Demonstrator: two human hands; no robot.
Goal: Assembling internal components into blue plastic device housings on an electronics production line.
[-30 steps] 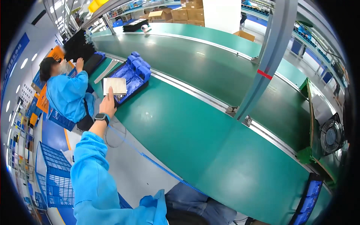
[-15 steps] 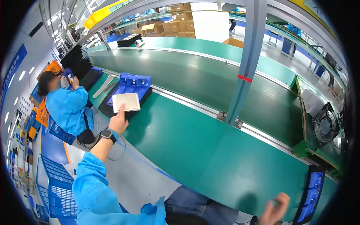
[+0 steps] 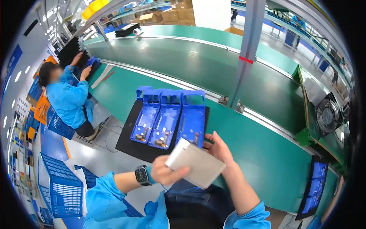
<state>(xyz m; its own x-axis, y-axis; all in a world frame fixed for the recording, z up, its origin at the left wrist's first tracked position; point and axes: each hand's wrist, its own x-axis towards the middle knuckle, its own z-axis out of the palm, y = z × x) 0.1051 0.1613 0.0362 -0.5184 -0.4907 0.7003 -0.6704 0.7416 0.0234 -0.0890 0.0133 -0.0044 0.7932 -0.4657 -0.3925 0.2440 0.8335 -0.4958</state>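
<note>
My left hand (image 3: pixel 167 171), with a watch on its wrist, grips a flat pale-grey rectangular piece (image 3: pixel 200 164) with a white strip along one end. The thumb lies on top of it. My right hand (image 3: pixel 220 150) is beside the piece's right end, fingers apart, at the near right corner of a blue plastic tray. Whether it touches the tray I cannot tell. Three blue phone-shaped shells (image 3: pixel 164 122) with raised frames at their far ends lie side by side on a black mat (image 3: pixel 127 136). The held piece covers the near end of the right-hand shell.
A second black mat with blue shells (image 3: pixel 315 187) lies at the bench's right end. A fan (image 3: pixel 328 114) stands beyond it. A metal post (image 3: pixel 248 53) rises from the rail. At left a co-worker (image 3: pixel 68 103) handles a blue part; a blue crate (image 3: pixel 65 191) stands below.
The mat and shells have come nearer and rightward along the bench. My left hand has brought the pale piece toward me. My right hand has moved left and up to the shells.
</note>
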